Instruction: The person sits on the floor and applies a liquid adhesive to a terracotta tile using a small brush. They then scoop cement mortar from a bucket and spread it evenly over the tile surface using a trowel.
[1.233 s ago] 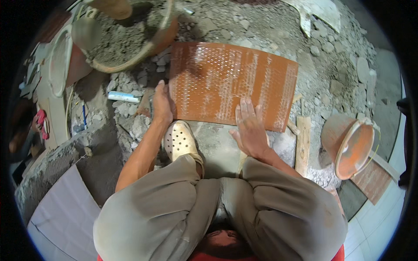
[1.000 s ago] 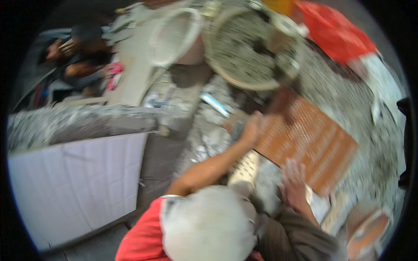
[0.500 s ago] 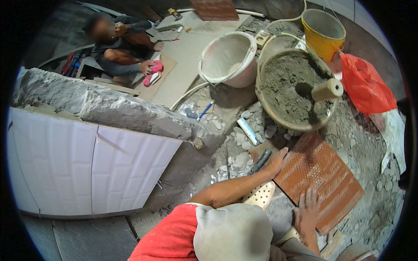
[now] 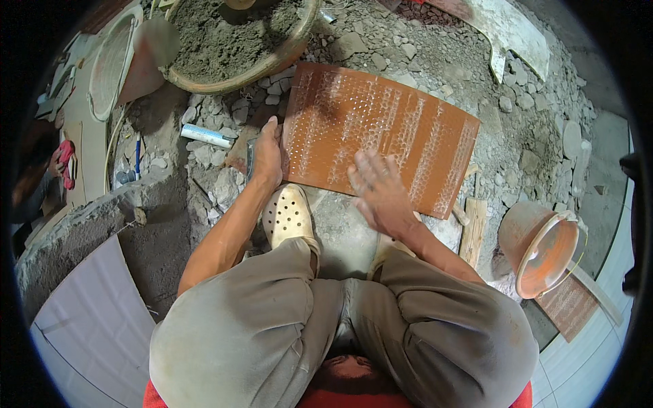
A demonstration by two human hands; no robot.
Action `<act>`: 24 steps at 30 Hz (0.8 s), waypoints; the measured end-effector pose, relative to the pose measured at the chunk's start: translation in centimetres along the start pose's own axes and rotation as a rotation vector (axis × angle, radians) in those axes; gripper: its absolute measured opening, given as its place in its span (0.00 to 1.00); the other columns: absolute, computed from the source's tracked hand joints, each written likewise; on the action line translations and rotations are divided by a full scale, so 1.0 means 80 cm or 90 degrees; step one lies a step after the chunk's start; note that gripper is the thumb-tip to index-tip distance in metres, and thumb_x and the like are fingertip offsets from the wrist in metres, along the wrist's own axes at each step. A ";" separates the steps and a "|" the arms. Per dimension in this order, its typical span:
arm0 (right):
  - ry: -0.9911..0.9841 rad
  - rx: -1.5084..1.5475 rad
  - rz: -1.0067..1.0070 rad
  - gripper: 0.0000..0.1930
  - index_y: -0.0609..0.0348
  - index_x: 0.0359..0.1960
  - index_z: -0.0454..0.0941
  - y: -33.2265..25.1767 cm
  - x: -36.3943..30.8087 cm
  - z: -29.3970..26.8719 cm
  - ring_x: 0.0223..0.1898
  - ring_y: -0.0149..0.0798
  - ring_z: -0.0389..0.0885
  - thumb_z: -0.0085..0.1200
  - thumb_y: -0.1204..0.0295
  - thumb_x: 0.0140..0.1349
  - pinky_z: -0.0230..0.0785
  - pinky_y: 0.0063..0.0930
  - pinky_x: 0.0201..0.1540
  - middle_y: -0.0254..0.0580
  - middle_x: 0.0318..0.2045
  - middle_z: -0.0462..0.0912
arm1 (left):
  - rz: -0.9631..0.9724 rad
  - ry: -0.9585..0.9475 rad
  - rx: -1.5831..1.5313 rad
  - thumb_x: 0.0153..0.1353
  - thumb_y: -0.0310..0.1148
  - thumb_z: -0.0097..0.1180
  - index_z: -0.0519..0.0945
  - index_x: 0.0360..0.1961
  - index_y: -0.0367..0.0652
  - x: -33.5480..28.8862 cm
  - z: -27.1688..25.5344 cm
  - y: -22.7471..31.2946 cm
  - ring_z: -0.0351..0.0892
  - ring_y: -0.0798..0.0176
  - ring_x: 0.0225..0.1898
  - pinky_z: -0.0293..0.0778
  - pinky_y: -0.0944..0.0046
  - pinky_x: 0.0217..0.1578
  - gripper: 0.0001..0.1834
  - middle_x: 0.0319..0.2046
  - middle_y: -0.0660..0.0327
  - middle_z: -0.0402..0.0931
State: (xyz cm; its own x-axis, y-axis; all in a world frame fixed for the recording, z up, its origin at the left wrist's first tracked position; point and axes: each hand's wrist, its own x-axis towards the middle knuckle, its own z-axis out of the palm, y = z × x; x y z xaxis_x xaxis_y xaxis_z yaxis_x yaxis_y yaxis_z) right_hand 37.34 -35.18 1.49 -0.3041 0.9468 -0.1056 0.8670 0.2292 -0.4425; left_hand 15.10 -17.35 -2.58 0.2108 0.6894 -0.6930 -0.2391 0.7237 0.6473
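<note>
An orange-brown tile (image 4: pixel 377 136), its ribbed back turned up with pale dotted bands, lies tilted over the rubble in front of my feet. My left hand (image 4: pixel 267 160) grips its left edge, the thumb side up against the rim. A dark grey handle-like piece (image 4: pixel 250 158) sits just left of that hand, mostly hidden. My right hand (image 4: pixel 382 189) is over the tile's near edge, fingers spread and slightly blurred, holding nothing. Whether its fingertips touch the surface, I cannot tell.
A round tub (image 4: pixel 238 47) of wet grey mortar stands at the upper left, beside a pale bucket (image 4: pixel 126 68). A white-and-blue tube (image 4: pixel 206 136) lies on rubble. Wood scraps (image 4: pixel 473 231) and a tipped bucket (image 4: pixel 537 245) are at right. Another person's hand holds pink cloth (image 4: pixel 66 165) far left.
My view has swung right and downward, so the tile now appears nearer the middle. The left hand still grips the tile's edge; the right hand stays by its near side, its fingers now blurred.
</note>
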 end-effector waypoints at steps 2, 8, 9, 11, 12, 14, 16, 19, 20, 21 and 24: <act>0.014 -0.019 0.072 0.37 0.63 0.73 0.63 -0.002 0.007 0.003 0.80 0.60 0.45 0.56 0.55 0.68 0.37 0.65 0.78 0.57 0.77 0.56 | 0.002 0.007 0.009 0.77 0.51 0.39 0.77 0.59 0.28 0.001 0.001 0.003 0.81 0.56 0.55 0.71 0.59 0.62 0.33 0.56 0.50 0.82; -0.008 0.058 -0.130 0.37 0.63 0.73 0.63 -0.039 0.007 0.034 0.80 0.59 0.45 0.53 0.52 0.69 0.36 0.65 0.78 0.57 0.78 0.55 | -0.006 -0.026 0.001 0.78 0.53 0.37 0.75 0.62 0.29 -0.006 0.006 0.005 0.80 0.56 0.58 0.70 0.58 0.64 0.35 0.57 0.49 0.81; 0.025 0.042 -0.114 0.37 0.63 0.73 0.63 -0.036 0.016 0.035 0.80 0.58 0.44 0.53 0.51 0.70 0.36 0.65 0.78 0.57 0.78 0.54 | -0.012 -0.030 0.000 0.78 0.54 0.36 0.75 0.62 0.29 -0.008 0.005 0.007 0.80 0.56 0.58 0.69 0.58 0.64 0.35 0.57 0.49 0.81; 0.059 0.007 -0.037 0.37 0.64 0.73 0.63 -0.026 0.042 0.030 0.81 0.57 0.43 0.52 0.51 0.70 0.34 0.64 0.79 0.56 0.78 0.54 | -0.028 -0.069 -0.018 0.78 0.55 0.35 0.74 0.63 0.29 -0.012 0.001 0.012 0.79 0.56 0.59 0.69 0.58 0.65 0.36 0.58 0.49 0.80; 0.061 -0.011 0.025 0.37 0.64 0.73 0.63 -0.018 0.058 0.027 0.81 0.56 0.43 0.51 0.50 0.71 0.34 0.63 0.79 0.55 0.78 0.54 | -0.039 -0.104 -0.034 0.78 0.55 0.34 0.73 0.64 0.29 -0.013 -0.002 0.016 0.79 0.56 0.60 0.69 0.58 0.66 0.36 0.59 0.49 0.80; 0.059 -0.034 0.044 0.36 0.64 0.73 0.64 -0.018 0.080 0.021 0.81 0.55 0.42 0.49 0.50 0.72 0.33 0.63 0.79 0.54 0.78 0.54 | -0.056 -0.162 -0.044 0.78 0.57 0.34 0.72 0.65 0.29 -0.012 -0.009 0.024 0.79 0.55 0.61 0.68 0.58 0.67 0.38 0.60 0.49 0.79; 0.058 -0.051 -0.038 0.36 0.64 0.72 0.65 -0.025 0.091 0.019 0.81 0.54 0.43 0.47 0.49 0.72 0.33 0.62 0.80 0.54 0.78 0.55 | -0.082 -0.188 -0.033 0.77 0.60 0.35 0.71 0.66 0.30 -0.009 -0.018 0.030 0.78 0.55 0.62 0.67 0.57 0.68 0.40 0.61 0.49 0.78; -0.093 0.008 -0.168 0.35 0.63 0.72 0.66 -0.041 0.093 0.022 0.80 0.53 0.45 0.46 0.49 0.72 0.33 0.61 0.80 0.52 0.78 0.56 | -0.082 -0.205 -0.033 0.76 0.61 0.34 0.72 0.66 0.31 -0.005 -0.030 0.029 0.80 0.55 0.58 0.71 0.57 0.64 0.40 0.59 0.50 0.80; -0.027 -0.020 -0.181 0.35 0.62 0.72 0.66 -0.042 0.094 0.024 0.80 0.52 0.45 0.46 0.49 0.73 0.33 0.61 0.80 0.50 0.78 0.56 | -0.068 -0.251 -0.052 0.76 0.61 0.34 0.72 0.66 0.32 -0.004 -0.035 0.028 0.81 0.55 0.58 0.71 0.57 0.64 0.41 0.59 0.50 0.80; -0.014 -0.030 -0.188 0.35 0.61 0.72 0.67 -0.040 0.099 0.026 0.81 0.50 0.46 0.46 0.48 0.73 0.33 0.60 0.80 0.49 0.78 0.57 | -0.088 -0.227 -0.049 0.76 0.61 0.34 0.72 0.66 0.32 -0.002 -0.040 0.026 0.81 0.55 0.58 0.72 0.57 0.64 0.41 0.59 0.50 0.80; -0.011 -0.022 -0.240 0.34 0.57 0.73 0.65 -0.025 0.122 0.029 0.81 0.47 0.46 0.44 0.48 0.74 0.32 0.58 0.81 0.47 0.78 0.58 | -0.129 -0.315 -0.128 0.77 0.61 0.33 0.71 0.67 0.31 0.005 -0.053 0.024 0.81 0.55 0.57 0.72 0.57 0.63 0.41 0.59 0.49 0.80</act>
State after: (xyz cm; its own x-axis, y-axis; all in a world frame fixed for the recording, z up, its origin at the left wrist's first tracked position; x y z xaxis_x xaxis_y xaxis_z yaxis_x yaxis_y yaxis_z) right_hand 31.71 -26.94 -0.72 -0.6111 0.7904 0.0436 0.7056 0.5689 -0.4225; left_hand 10.70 -15.77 -2.94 0.6787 0.5037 -0.5345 -0.3134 0.8568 0.4095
